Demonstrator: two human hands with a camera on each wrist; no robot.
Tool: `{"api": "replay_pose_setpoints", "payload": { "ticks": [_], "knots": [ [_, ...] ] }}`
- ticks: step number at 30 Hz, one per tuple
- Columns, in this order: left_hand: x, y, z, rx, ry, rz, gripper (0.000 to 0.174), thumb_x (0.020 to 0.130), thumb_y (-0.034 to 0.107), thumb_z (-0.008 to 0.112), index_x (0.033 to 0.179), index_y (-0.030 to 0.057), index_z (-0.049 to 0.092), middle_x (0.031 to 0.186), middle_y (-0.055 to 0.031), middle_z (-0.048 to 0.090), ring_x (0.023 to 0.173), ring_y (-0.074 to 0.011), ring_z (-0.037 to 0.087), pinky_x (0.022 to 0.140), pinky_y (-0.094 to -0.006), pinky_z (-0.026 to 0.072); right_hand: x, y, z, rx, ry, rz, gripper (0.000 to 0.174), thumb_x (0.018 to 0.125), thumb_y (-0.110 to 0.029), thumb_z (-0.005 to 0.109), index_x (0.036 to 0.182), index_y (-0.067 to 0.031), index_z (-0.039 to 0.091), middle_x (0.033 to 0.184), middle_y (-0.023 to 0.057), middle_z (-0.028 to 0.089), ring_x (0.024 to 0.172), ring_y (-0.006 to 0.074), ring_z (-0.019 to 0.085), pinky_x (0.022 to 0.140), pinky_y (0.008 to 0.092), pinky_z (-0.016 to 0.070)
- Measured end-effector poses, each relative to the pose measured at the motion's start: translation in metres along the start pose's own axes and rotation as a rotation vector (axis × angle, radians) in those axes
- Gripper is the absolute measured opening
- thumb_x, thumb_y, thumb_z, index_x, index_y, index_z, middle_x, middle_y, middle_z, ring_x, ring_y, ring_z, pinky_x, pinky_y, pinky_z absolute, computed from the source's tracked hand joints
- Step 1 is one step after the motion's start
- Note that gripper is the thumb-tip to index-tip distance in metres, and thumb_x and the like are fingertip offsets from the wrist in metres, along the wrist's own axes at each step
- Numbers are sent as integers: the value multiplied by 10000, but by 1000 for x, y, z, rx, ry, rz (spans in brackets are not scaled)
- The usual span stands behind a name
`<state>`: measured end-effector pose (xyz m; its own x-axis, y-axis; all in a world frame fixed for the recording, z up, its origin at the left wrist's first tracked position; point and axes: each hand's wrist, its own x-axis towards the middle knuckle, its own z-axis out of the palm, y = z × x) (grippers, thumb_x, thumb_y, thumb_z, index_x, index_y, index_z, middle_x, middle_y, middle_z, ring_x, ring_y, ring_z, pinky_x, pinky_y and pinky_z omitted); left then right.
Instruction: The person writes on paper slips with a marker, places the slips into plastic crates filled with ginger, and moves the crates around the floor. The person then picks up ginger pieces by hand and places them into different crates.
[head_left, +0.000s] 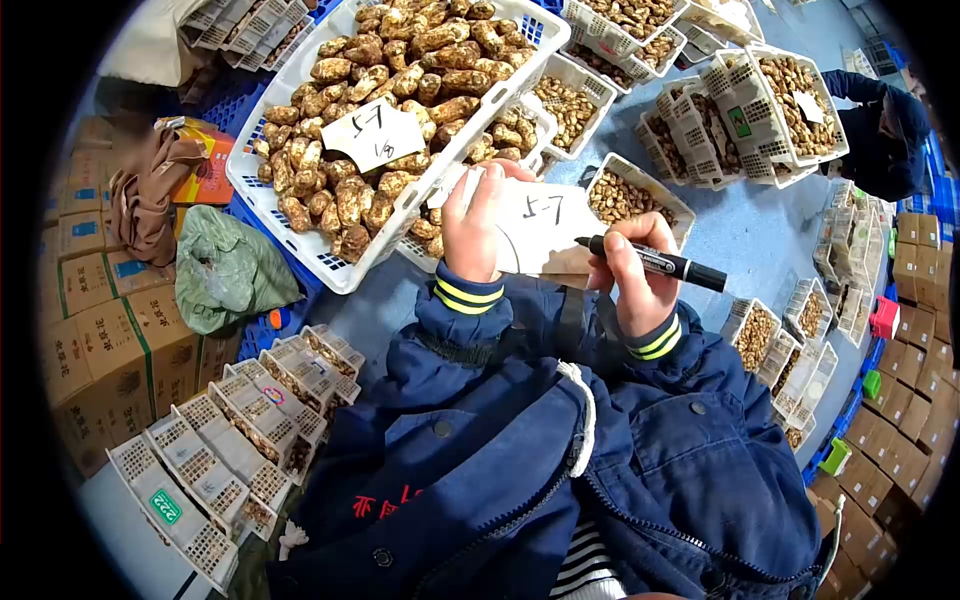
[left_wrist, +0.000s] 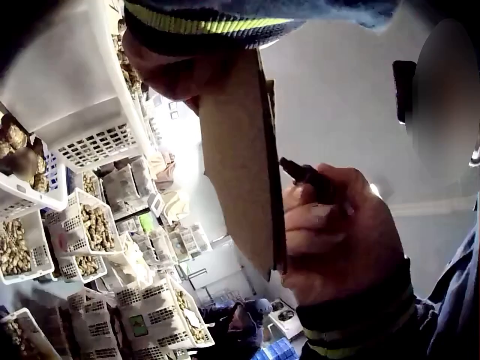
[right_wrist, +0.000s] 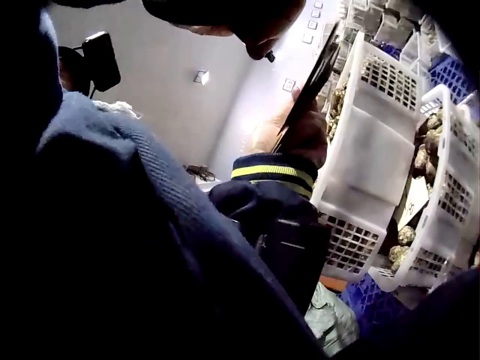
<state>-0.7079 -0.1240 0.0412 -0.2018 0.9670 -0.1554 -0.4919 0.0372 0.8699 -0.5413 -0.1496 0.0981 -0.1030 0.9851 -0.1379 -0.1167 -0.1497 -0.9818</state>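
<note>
My left hand [head_left: 475,225] grips the left edge of a white-faced cardboard card [head_left: 545,250] marked "5-7". In the left wrist view the card's brown back [left_wrist: 238,161] shows side-on. My right hand [head_left: 642,280] holds a black marker [head_left: 695,273], its tip at the card's right side, just past the written 7. Left of the card stands a big white crate [head_left: 335,275] heaped with knobbly brown-and-white tubers [head_left: 455,52]. On these lies another white card [head_left: 372,137], marked "5-7" with "1/8" below.
More white crates of tubers [head_left: 625,195] stand beyond the card and to the right. Stacked crates [head_left: 205,470] and brown cartons [head_left: 125,350] line the left, with a green plastic bag [head_left: 235,270] near them. A person in dark clothes [head_left: 885,135] is at the far right.
</note>
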Motion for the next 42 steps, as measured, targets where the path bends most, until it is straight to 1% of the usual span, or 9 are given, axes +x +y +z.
{"api": "replay_pose_setpoints", "payload": {
  "ticks": [7, 16, 23, 27, 29, 32, 37, 39, 42],
  "knots": [
    [3, -1, -2, 13, 19, 8, 243, 943, 200, 425, 962, -7, 552, 893, -101, 610, 790, -158, 597, 727, -278, 488, -13, 19, -11, -217, -38, -4, 155, 834, -148, 625, 839, -16, 543, 626, 14, 562, 555, 48, 494, 531, 203, 404],
    [1, -4, 0, -26, 8, 17, 246, 947, 200, 418, 977, -12, 539, 897, -114, 610, 794, -168, 600, 740, -288, 486, -13, 20, -6, -349, -44, -18, 137, 821, -127, 625, 839, -13, 551, 708, 45, 602, 617, 72, 531, 585, 222, 442],
    [0, 0, 0, -52, 4, -2, 252, 950, 197, 408, 965, -15, 543, 895, -111, 607, 799, -170, 599, 736, -283, 484, -17, 22, -6, -279, -47, -7, 148, 832, -135, 624, 847, -13, 542, 671, 16, 559, 599, 62, 497, 560, 216, 413],
    [2, -3, -3, 5, 14, 23, 252, 950, 192, 405, 965, -17, 544, 900, -110, 605, 804, -171, 600, 738, -280, 484, -12, 24, -6, -108, 80, 39, 159, 837, -134, 619, 873, -3, 537, 670, 19, 568, 591, 54, 499, 551, 209, 417],
    [2, -2, -2, 33, 7, 44, 249, 949, 186, 404, 972, -19, 544, 903, -113, 605, 812, -172, 601, 743, -281, 486, -10, 26, -6, -224, 91, -15, 154, 835, -132, 620, 865, -2, 544, 685, 21, 580, 599, 55, 507, 561, 204, 423],
    [-1, 4, 6, -15, 60, 38, 236, 943, 153, 418, 872, -14, 569, 823, -77, 604, 727, -132, 581, 675, -255, 477, -12, 21, -1, -257, -50, 12, 172, 818, -149, 644, 850, -5, 557, 706, 33, 597, 613, 55, 515, 576, 210, 433],
    [-1, -1, -1, -20, 26, 15, 240, 945, 176, 415, 920, -15, 558, 863, -98, 605, 773, -154, 590, 713, -271, 482, -2, 16, 9, -308, -34, -90, 152, 815, -124, 642, 858, -4, 559, 720, 39, 589, 627, 75, 523, 591, 219, 439],
    [1, 0, -2, 4, 12, 22, 255, 947, 197, 410, 971, -18, 546, 902, -121, 606, 817, -180, 600, 748, -289, 487, -6, 18, 5, -279, -95, -17, 157, 815, -123, 646, 862, -1, 558, 714, 35, 584, 626, 69, 516, 593, 214, 433],
    [-3, 9, 2, 8, 45, 10, 222, 941, 156, 428, 903, -16, 562, 824, -80, 610, 736, -132, 586, 687, -259, 477, -10, 11, 1, -65, -79, -24, 158, 846, -147, 605, 883, -4, 549, 704, 31, 571, 586, 57, 497, 542, 202, 403]
  ]
}}
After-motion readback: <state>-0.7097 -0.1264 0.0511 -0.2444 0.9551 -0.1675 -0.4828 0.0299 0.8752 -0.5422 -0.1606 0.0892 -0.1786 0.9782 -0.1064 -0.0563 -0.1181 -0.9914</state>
